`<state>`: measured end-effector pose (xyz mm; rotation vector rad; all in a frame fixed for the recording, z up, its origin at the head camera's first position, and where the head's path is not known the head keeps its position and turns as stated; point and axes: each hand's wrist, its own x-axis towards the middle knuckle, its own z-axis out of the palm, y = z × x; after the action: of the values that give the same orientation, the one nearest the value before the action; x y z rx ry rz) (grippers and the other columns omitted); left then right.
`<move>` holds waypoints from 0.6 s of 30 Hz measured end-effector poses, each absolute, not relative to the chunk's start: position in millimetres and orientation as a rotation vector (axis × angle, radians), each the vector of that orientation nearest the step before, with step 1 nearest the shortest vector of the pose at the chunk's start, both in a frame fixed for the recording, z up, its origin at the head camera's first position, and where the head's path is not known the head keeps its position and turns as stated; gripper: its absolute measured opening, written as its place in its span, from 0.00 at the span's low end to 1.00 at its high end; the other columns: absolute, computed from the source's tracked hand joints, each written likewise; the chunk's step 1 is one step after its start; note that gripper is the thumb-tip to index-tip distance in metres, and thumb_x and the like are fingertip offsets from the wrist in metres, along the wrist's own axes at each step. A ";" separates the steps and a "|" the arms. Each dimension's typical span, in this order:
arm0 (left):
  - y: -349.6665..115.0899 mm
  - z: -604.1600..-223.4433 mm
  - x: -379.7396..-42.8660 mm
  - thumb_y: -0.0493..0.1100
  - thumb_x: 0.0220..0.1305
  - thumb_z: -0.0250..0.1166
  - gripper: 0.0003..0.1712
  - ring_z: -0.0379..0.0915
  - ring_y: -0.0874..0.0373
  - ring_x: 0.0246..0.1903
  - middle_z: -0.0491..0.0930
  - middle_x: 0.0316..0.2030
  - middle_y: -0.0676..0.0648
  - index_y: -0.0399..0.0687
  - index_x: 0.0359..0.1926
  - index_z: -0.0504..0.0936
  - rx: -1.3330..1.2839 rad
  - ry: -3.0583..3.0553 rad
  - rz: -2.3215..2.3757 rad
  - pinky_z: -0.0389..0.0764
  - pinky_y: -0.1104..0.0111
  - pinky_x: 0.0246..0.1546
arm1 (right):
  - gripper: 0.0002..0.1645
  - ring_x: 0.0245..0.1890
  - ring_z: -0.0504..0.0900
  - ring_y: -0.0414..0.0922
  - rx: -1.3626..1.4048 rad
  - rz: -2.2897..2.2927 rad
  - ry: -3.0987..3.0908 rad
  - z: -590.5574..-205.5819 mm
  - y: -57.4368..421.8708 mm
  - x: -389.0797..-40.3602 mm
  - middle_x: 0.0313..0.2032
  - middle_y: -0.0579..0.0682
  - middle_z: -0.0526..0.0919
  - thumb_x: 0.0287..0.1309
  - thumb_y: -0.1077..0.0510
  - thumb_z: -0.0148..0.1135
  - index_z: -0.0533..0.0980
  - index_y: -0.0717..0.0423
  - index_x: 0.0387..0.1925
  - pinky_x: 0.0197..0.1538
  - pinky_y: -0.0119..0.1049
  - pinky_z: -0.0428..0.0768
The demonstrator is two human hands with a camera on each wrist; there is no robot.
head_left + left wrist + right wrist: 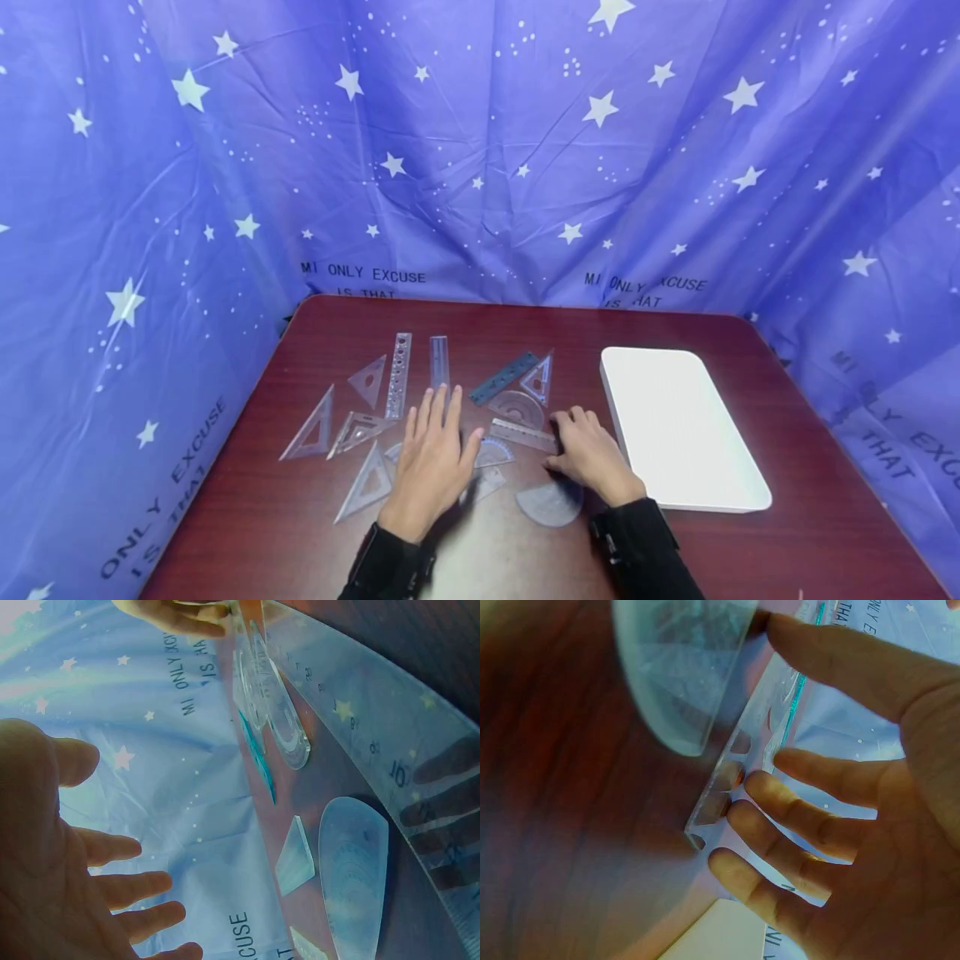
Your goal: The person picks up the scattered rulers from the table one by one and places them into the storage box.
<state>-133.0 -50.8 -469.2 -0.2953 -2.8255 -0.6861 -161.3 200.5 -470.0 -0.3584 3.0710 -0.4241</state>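
My left hand point(429, 462) hovers over the middle of the spread drawing tools with its fingers straight, holding nothing. Close by it are a clear ruler point(439, 358) and a protractor with blue markings point(492, 452), both partly covered in the head view. My right hand point(592, 454) is at the right end of another clear ruler point(517, 433). Its fingers are loosely bent and the thumb stands apart; whether the fingertips touch that ruler is unclear. A frosted protractor point(551, 507) lies just below this hand, and a clear protractor point(517, 407) lies beyond the ruler.
A white rectangular tray or board point(682, 425) lies on the right of the red-brown table point(795, 467). Farther back are a teal ruler point(504, 377) and a small blue-marked set square point(538, 383). Several clear set squares point(356, 502) and a ruler with holes point(399, 375) lie left.
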 end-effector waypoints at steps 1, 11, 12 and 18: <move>-51.0 -469.0 -132.9 0.59 0.81 0.56 0.42 0.53 0.36 0.83 0.59 0.82 0.35 0.42 0.84 0.60 -0.291 -2.830 -0.691 0.56 0.39 0.82 | 0.38 0.51 0.78 0.59 -0.352 -0.428 3.063 -470.3 200.9 -162.2 0.51 0.62 0.81 0.49 0.54 0.86 0.80 0.63 0.59 0.54 0.58 0.84; -52.8 -468.2 -130.8 0.58 0.81 0.56 0.42 0.53 0.34 0.83 0.59 0.83 0.33 0.41 0.84 0.60 -0.276 -2.817 -0.742 0.55 0.37 0.81 | 0.15 0.47 0.82 0.54 -0.369 -0.474 3.052 -471.1 206.2 -164.8 0.41 0.50 0.82 0.54 0.59 0.81 0.83 0.50 0.40 0.46 0.59 0.87; -53.0 -468.6 -130.8 0.58 0.81 0.56 0.41 0.53 0.34 0.83 0.59 0.82 0.33 0.41 0.84 0.60 -0.276 -2.815 -0.738 0.56 0.37 0.81 | 0.14 0.46 0.83 0.54 -0.379 -0.468 3.056 -470.9 206.0 -165.2 0.40 0.50 0.82 0.53 0.59 0.81 0.83 0.50 0.39 0.46 0.59 0.87; -53.4 -468.8 -129.8 0.58 0.81 0.56 0.41 0.54 0.34 0.82 0.60 0.82 0.32 0.40 0.83 0.61 -0.279 -2.805 -0.737 0.57 0.37 0.81 | 0.14 0.38 0.85 0.53 -0.424 -0.419 3.096 -473.3 203.4 -168.6 0.36 0.48 0.83 0.46 0.58 0.82 0.84 0.50 0.34 0.40 0.58 0.86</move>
<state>-129.8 -53.4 -468.8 -0.2794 -2.8053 -0.7372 -168.6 203.4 -473.3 -0.4238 3.0965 -0.4187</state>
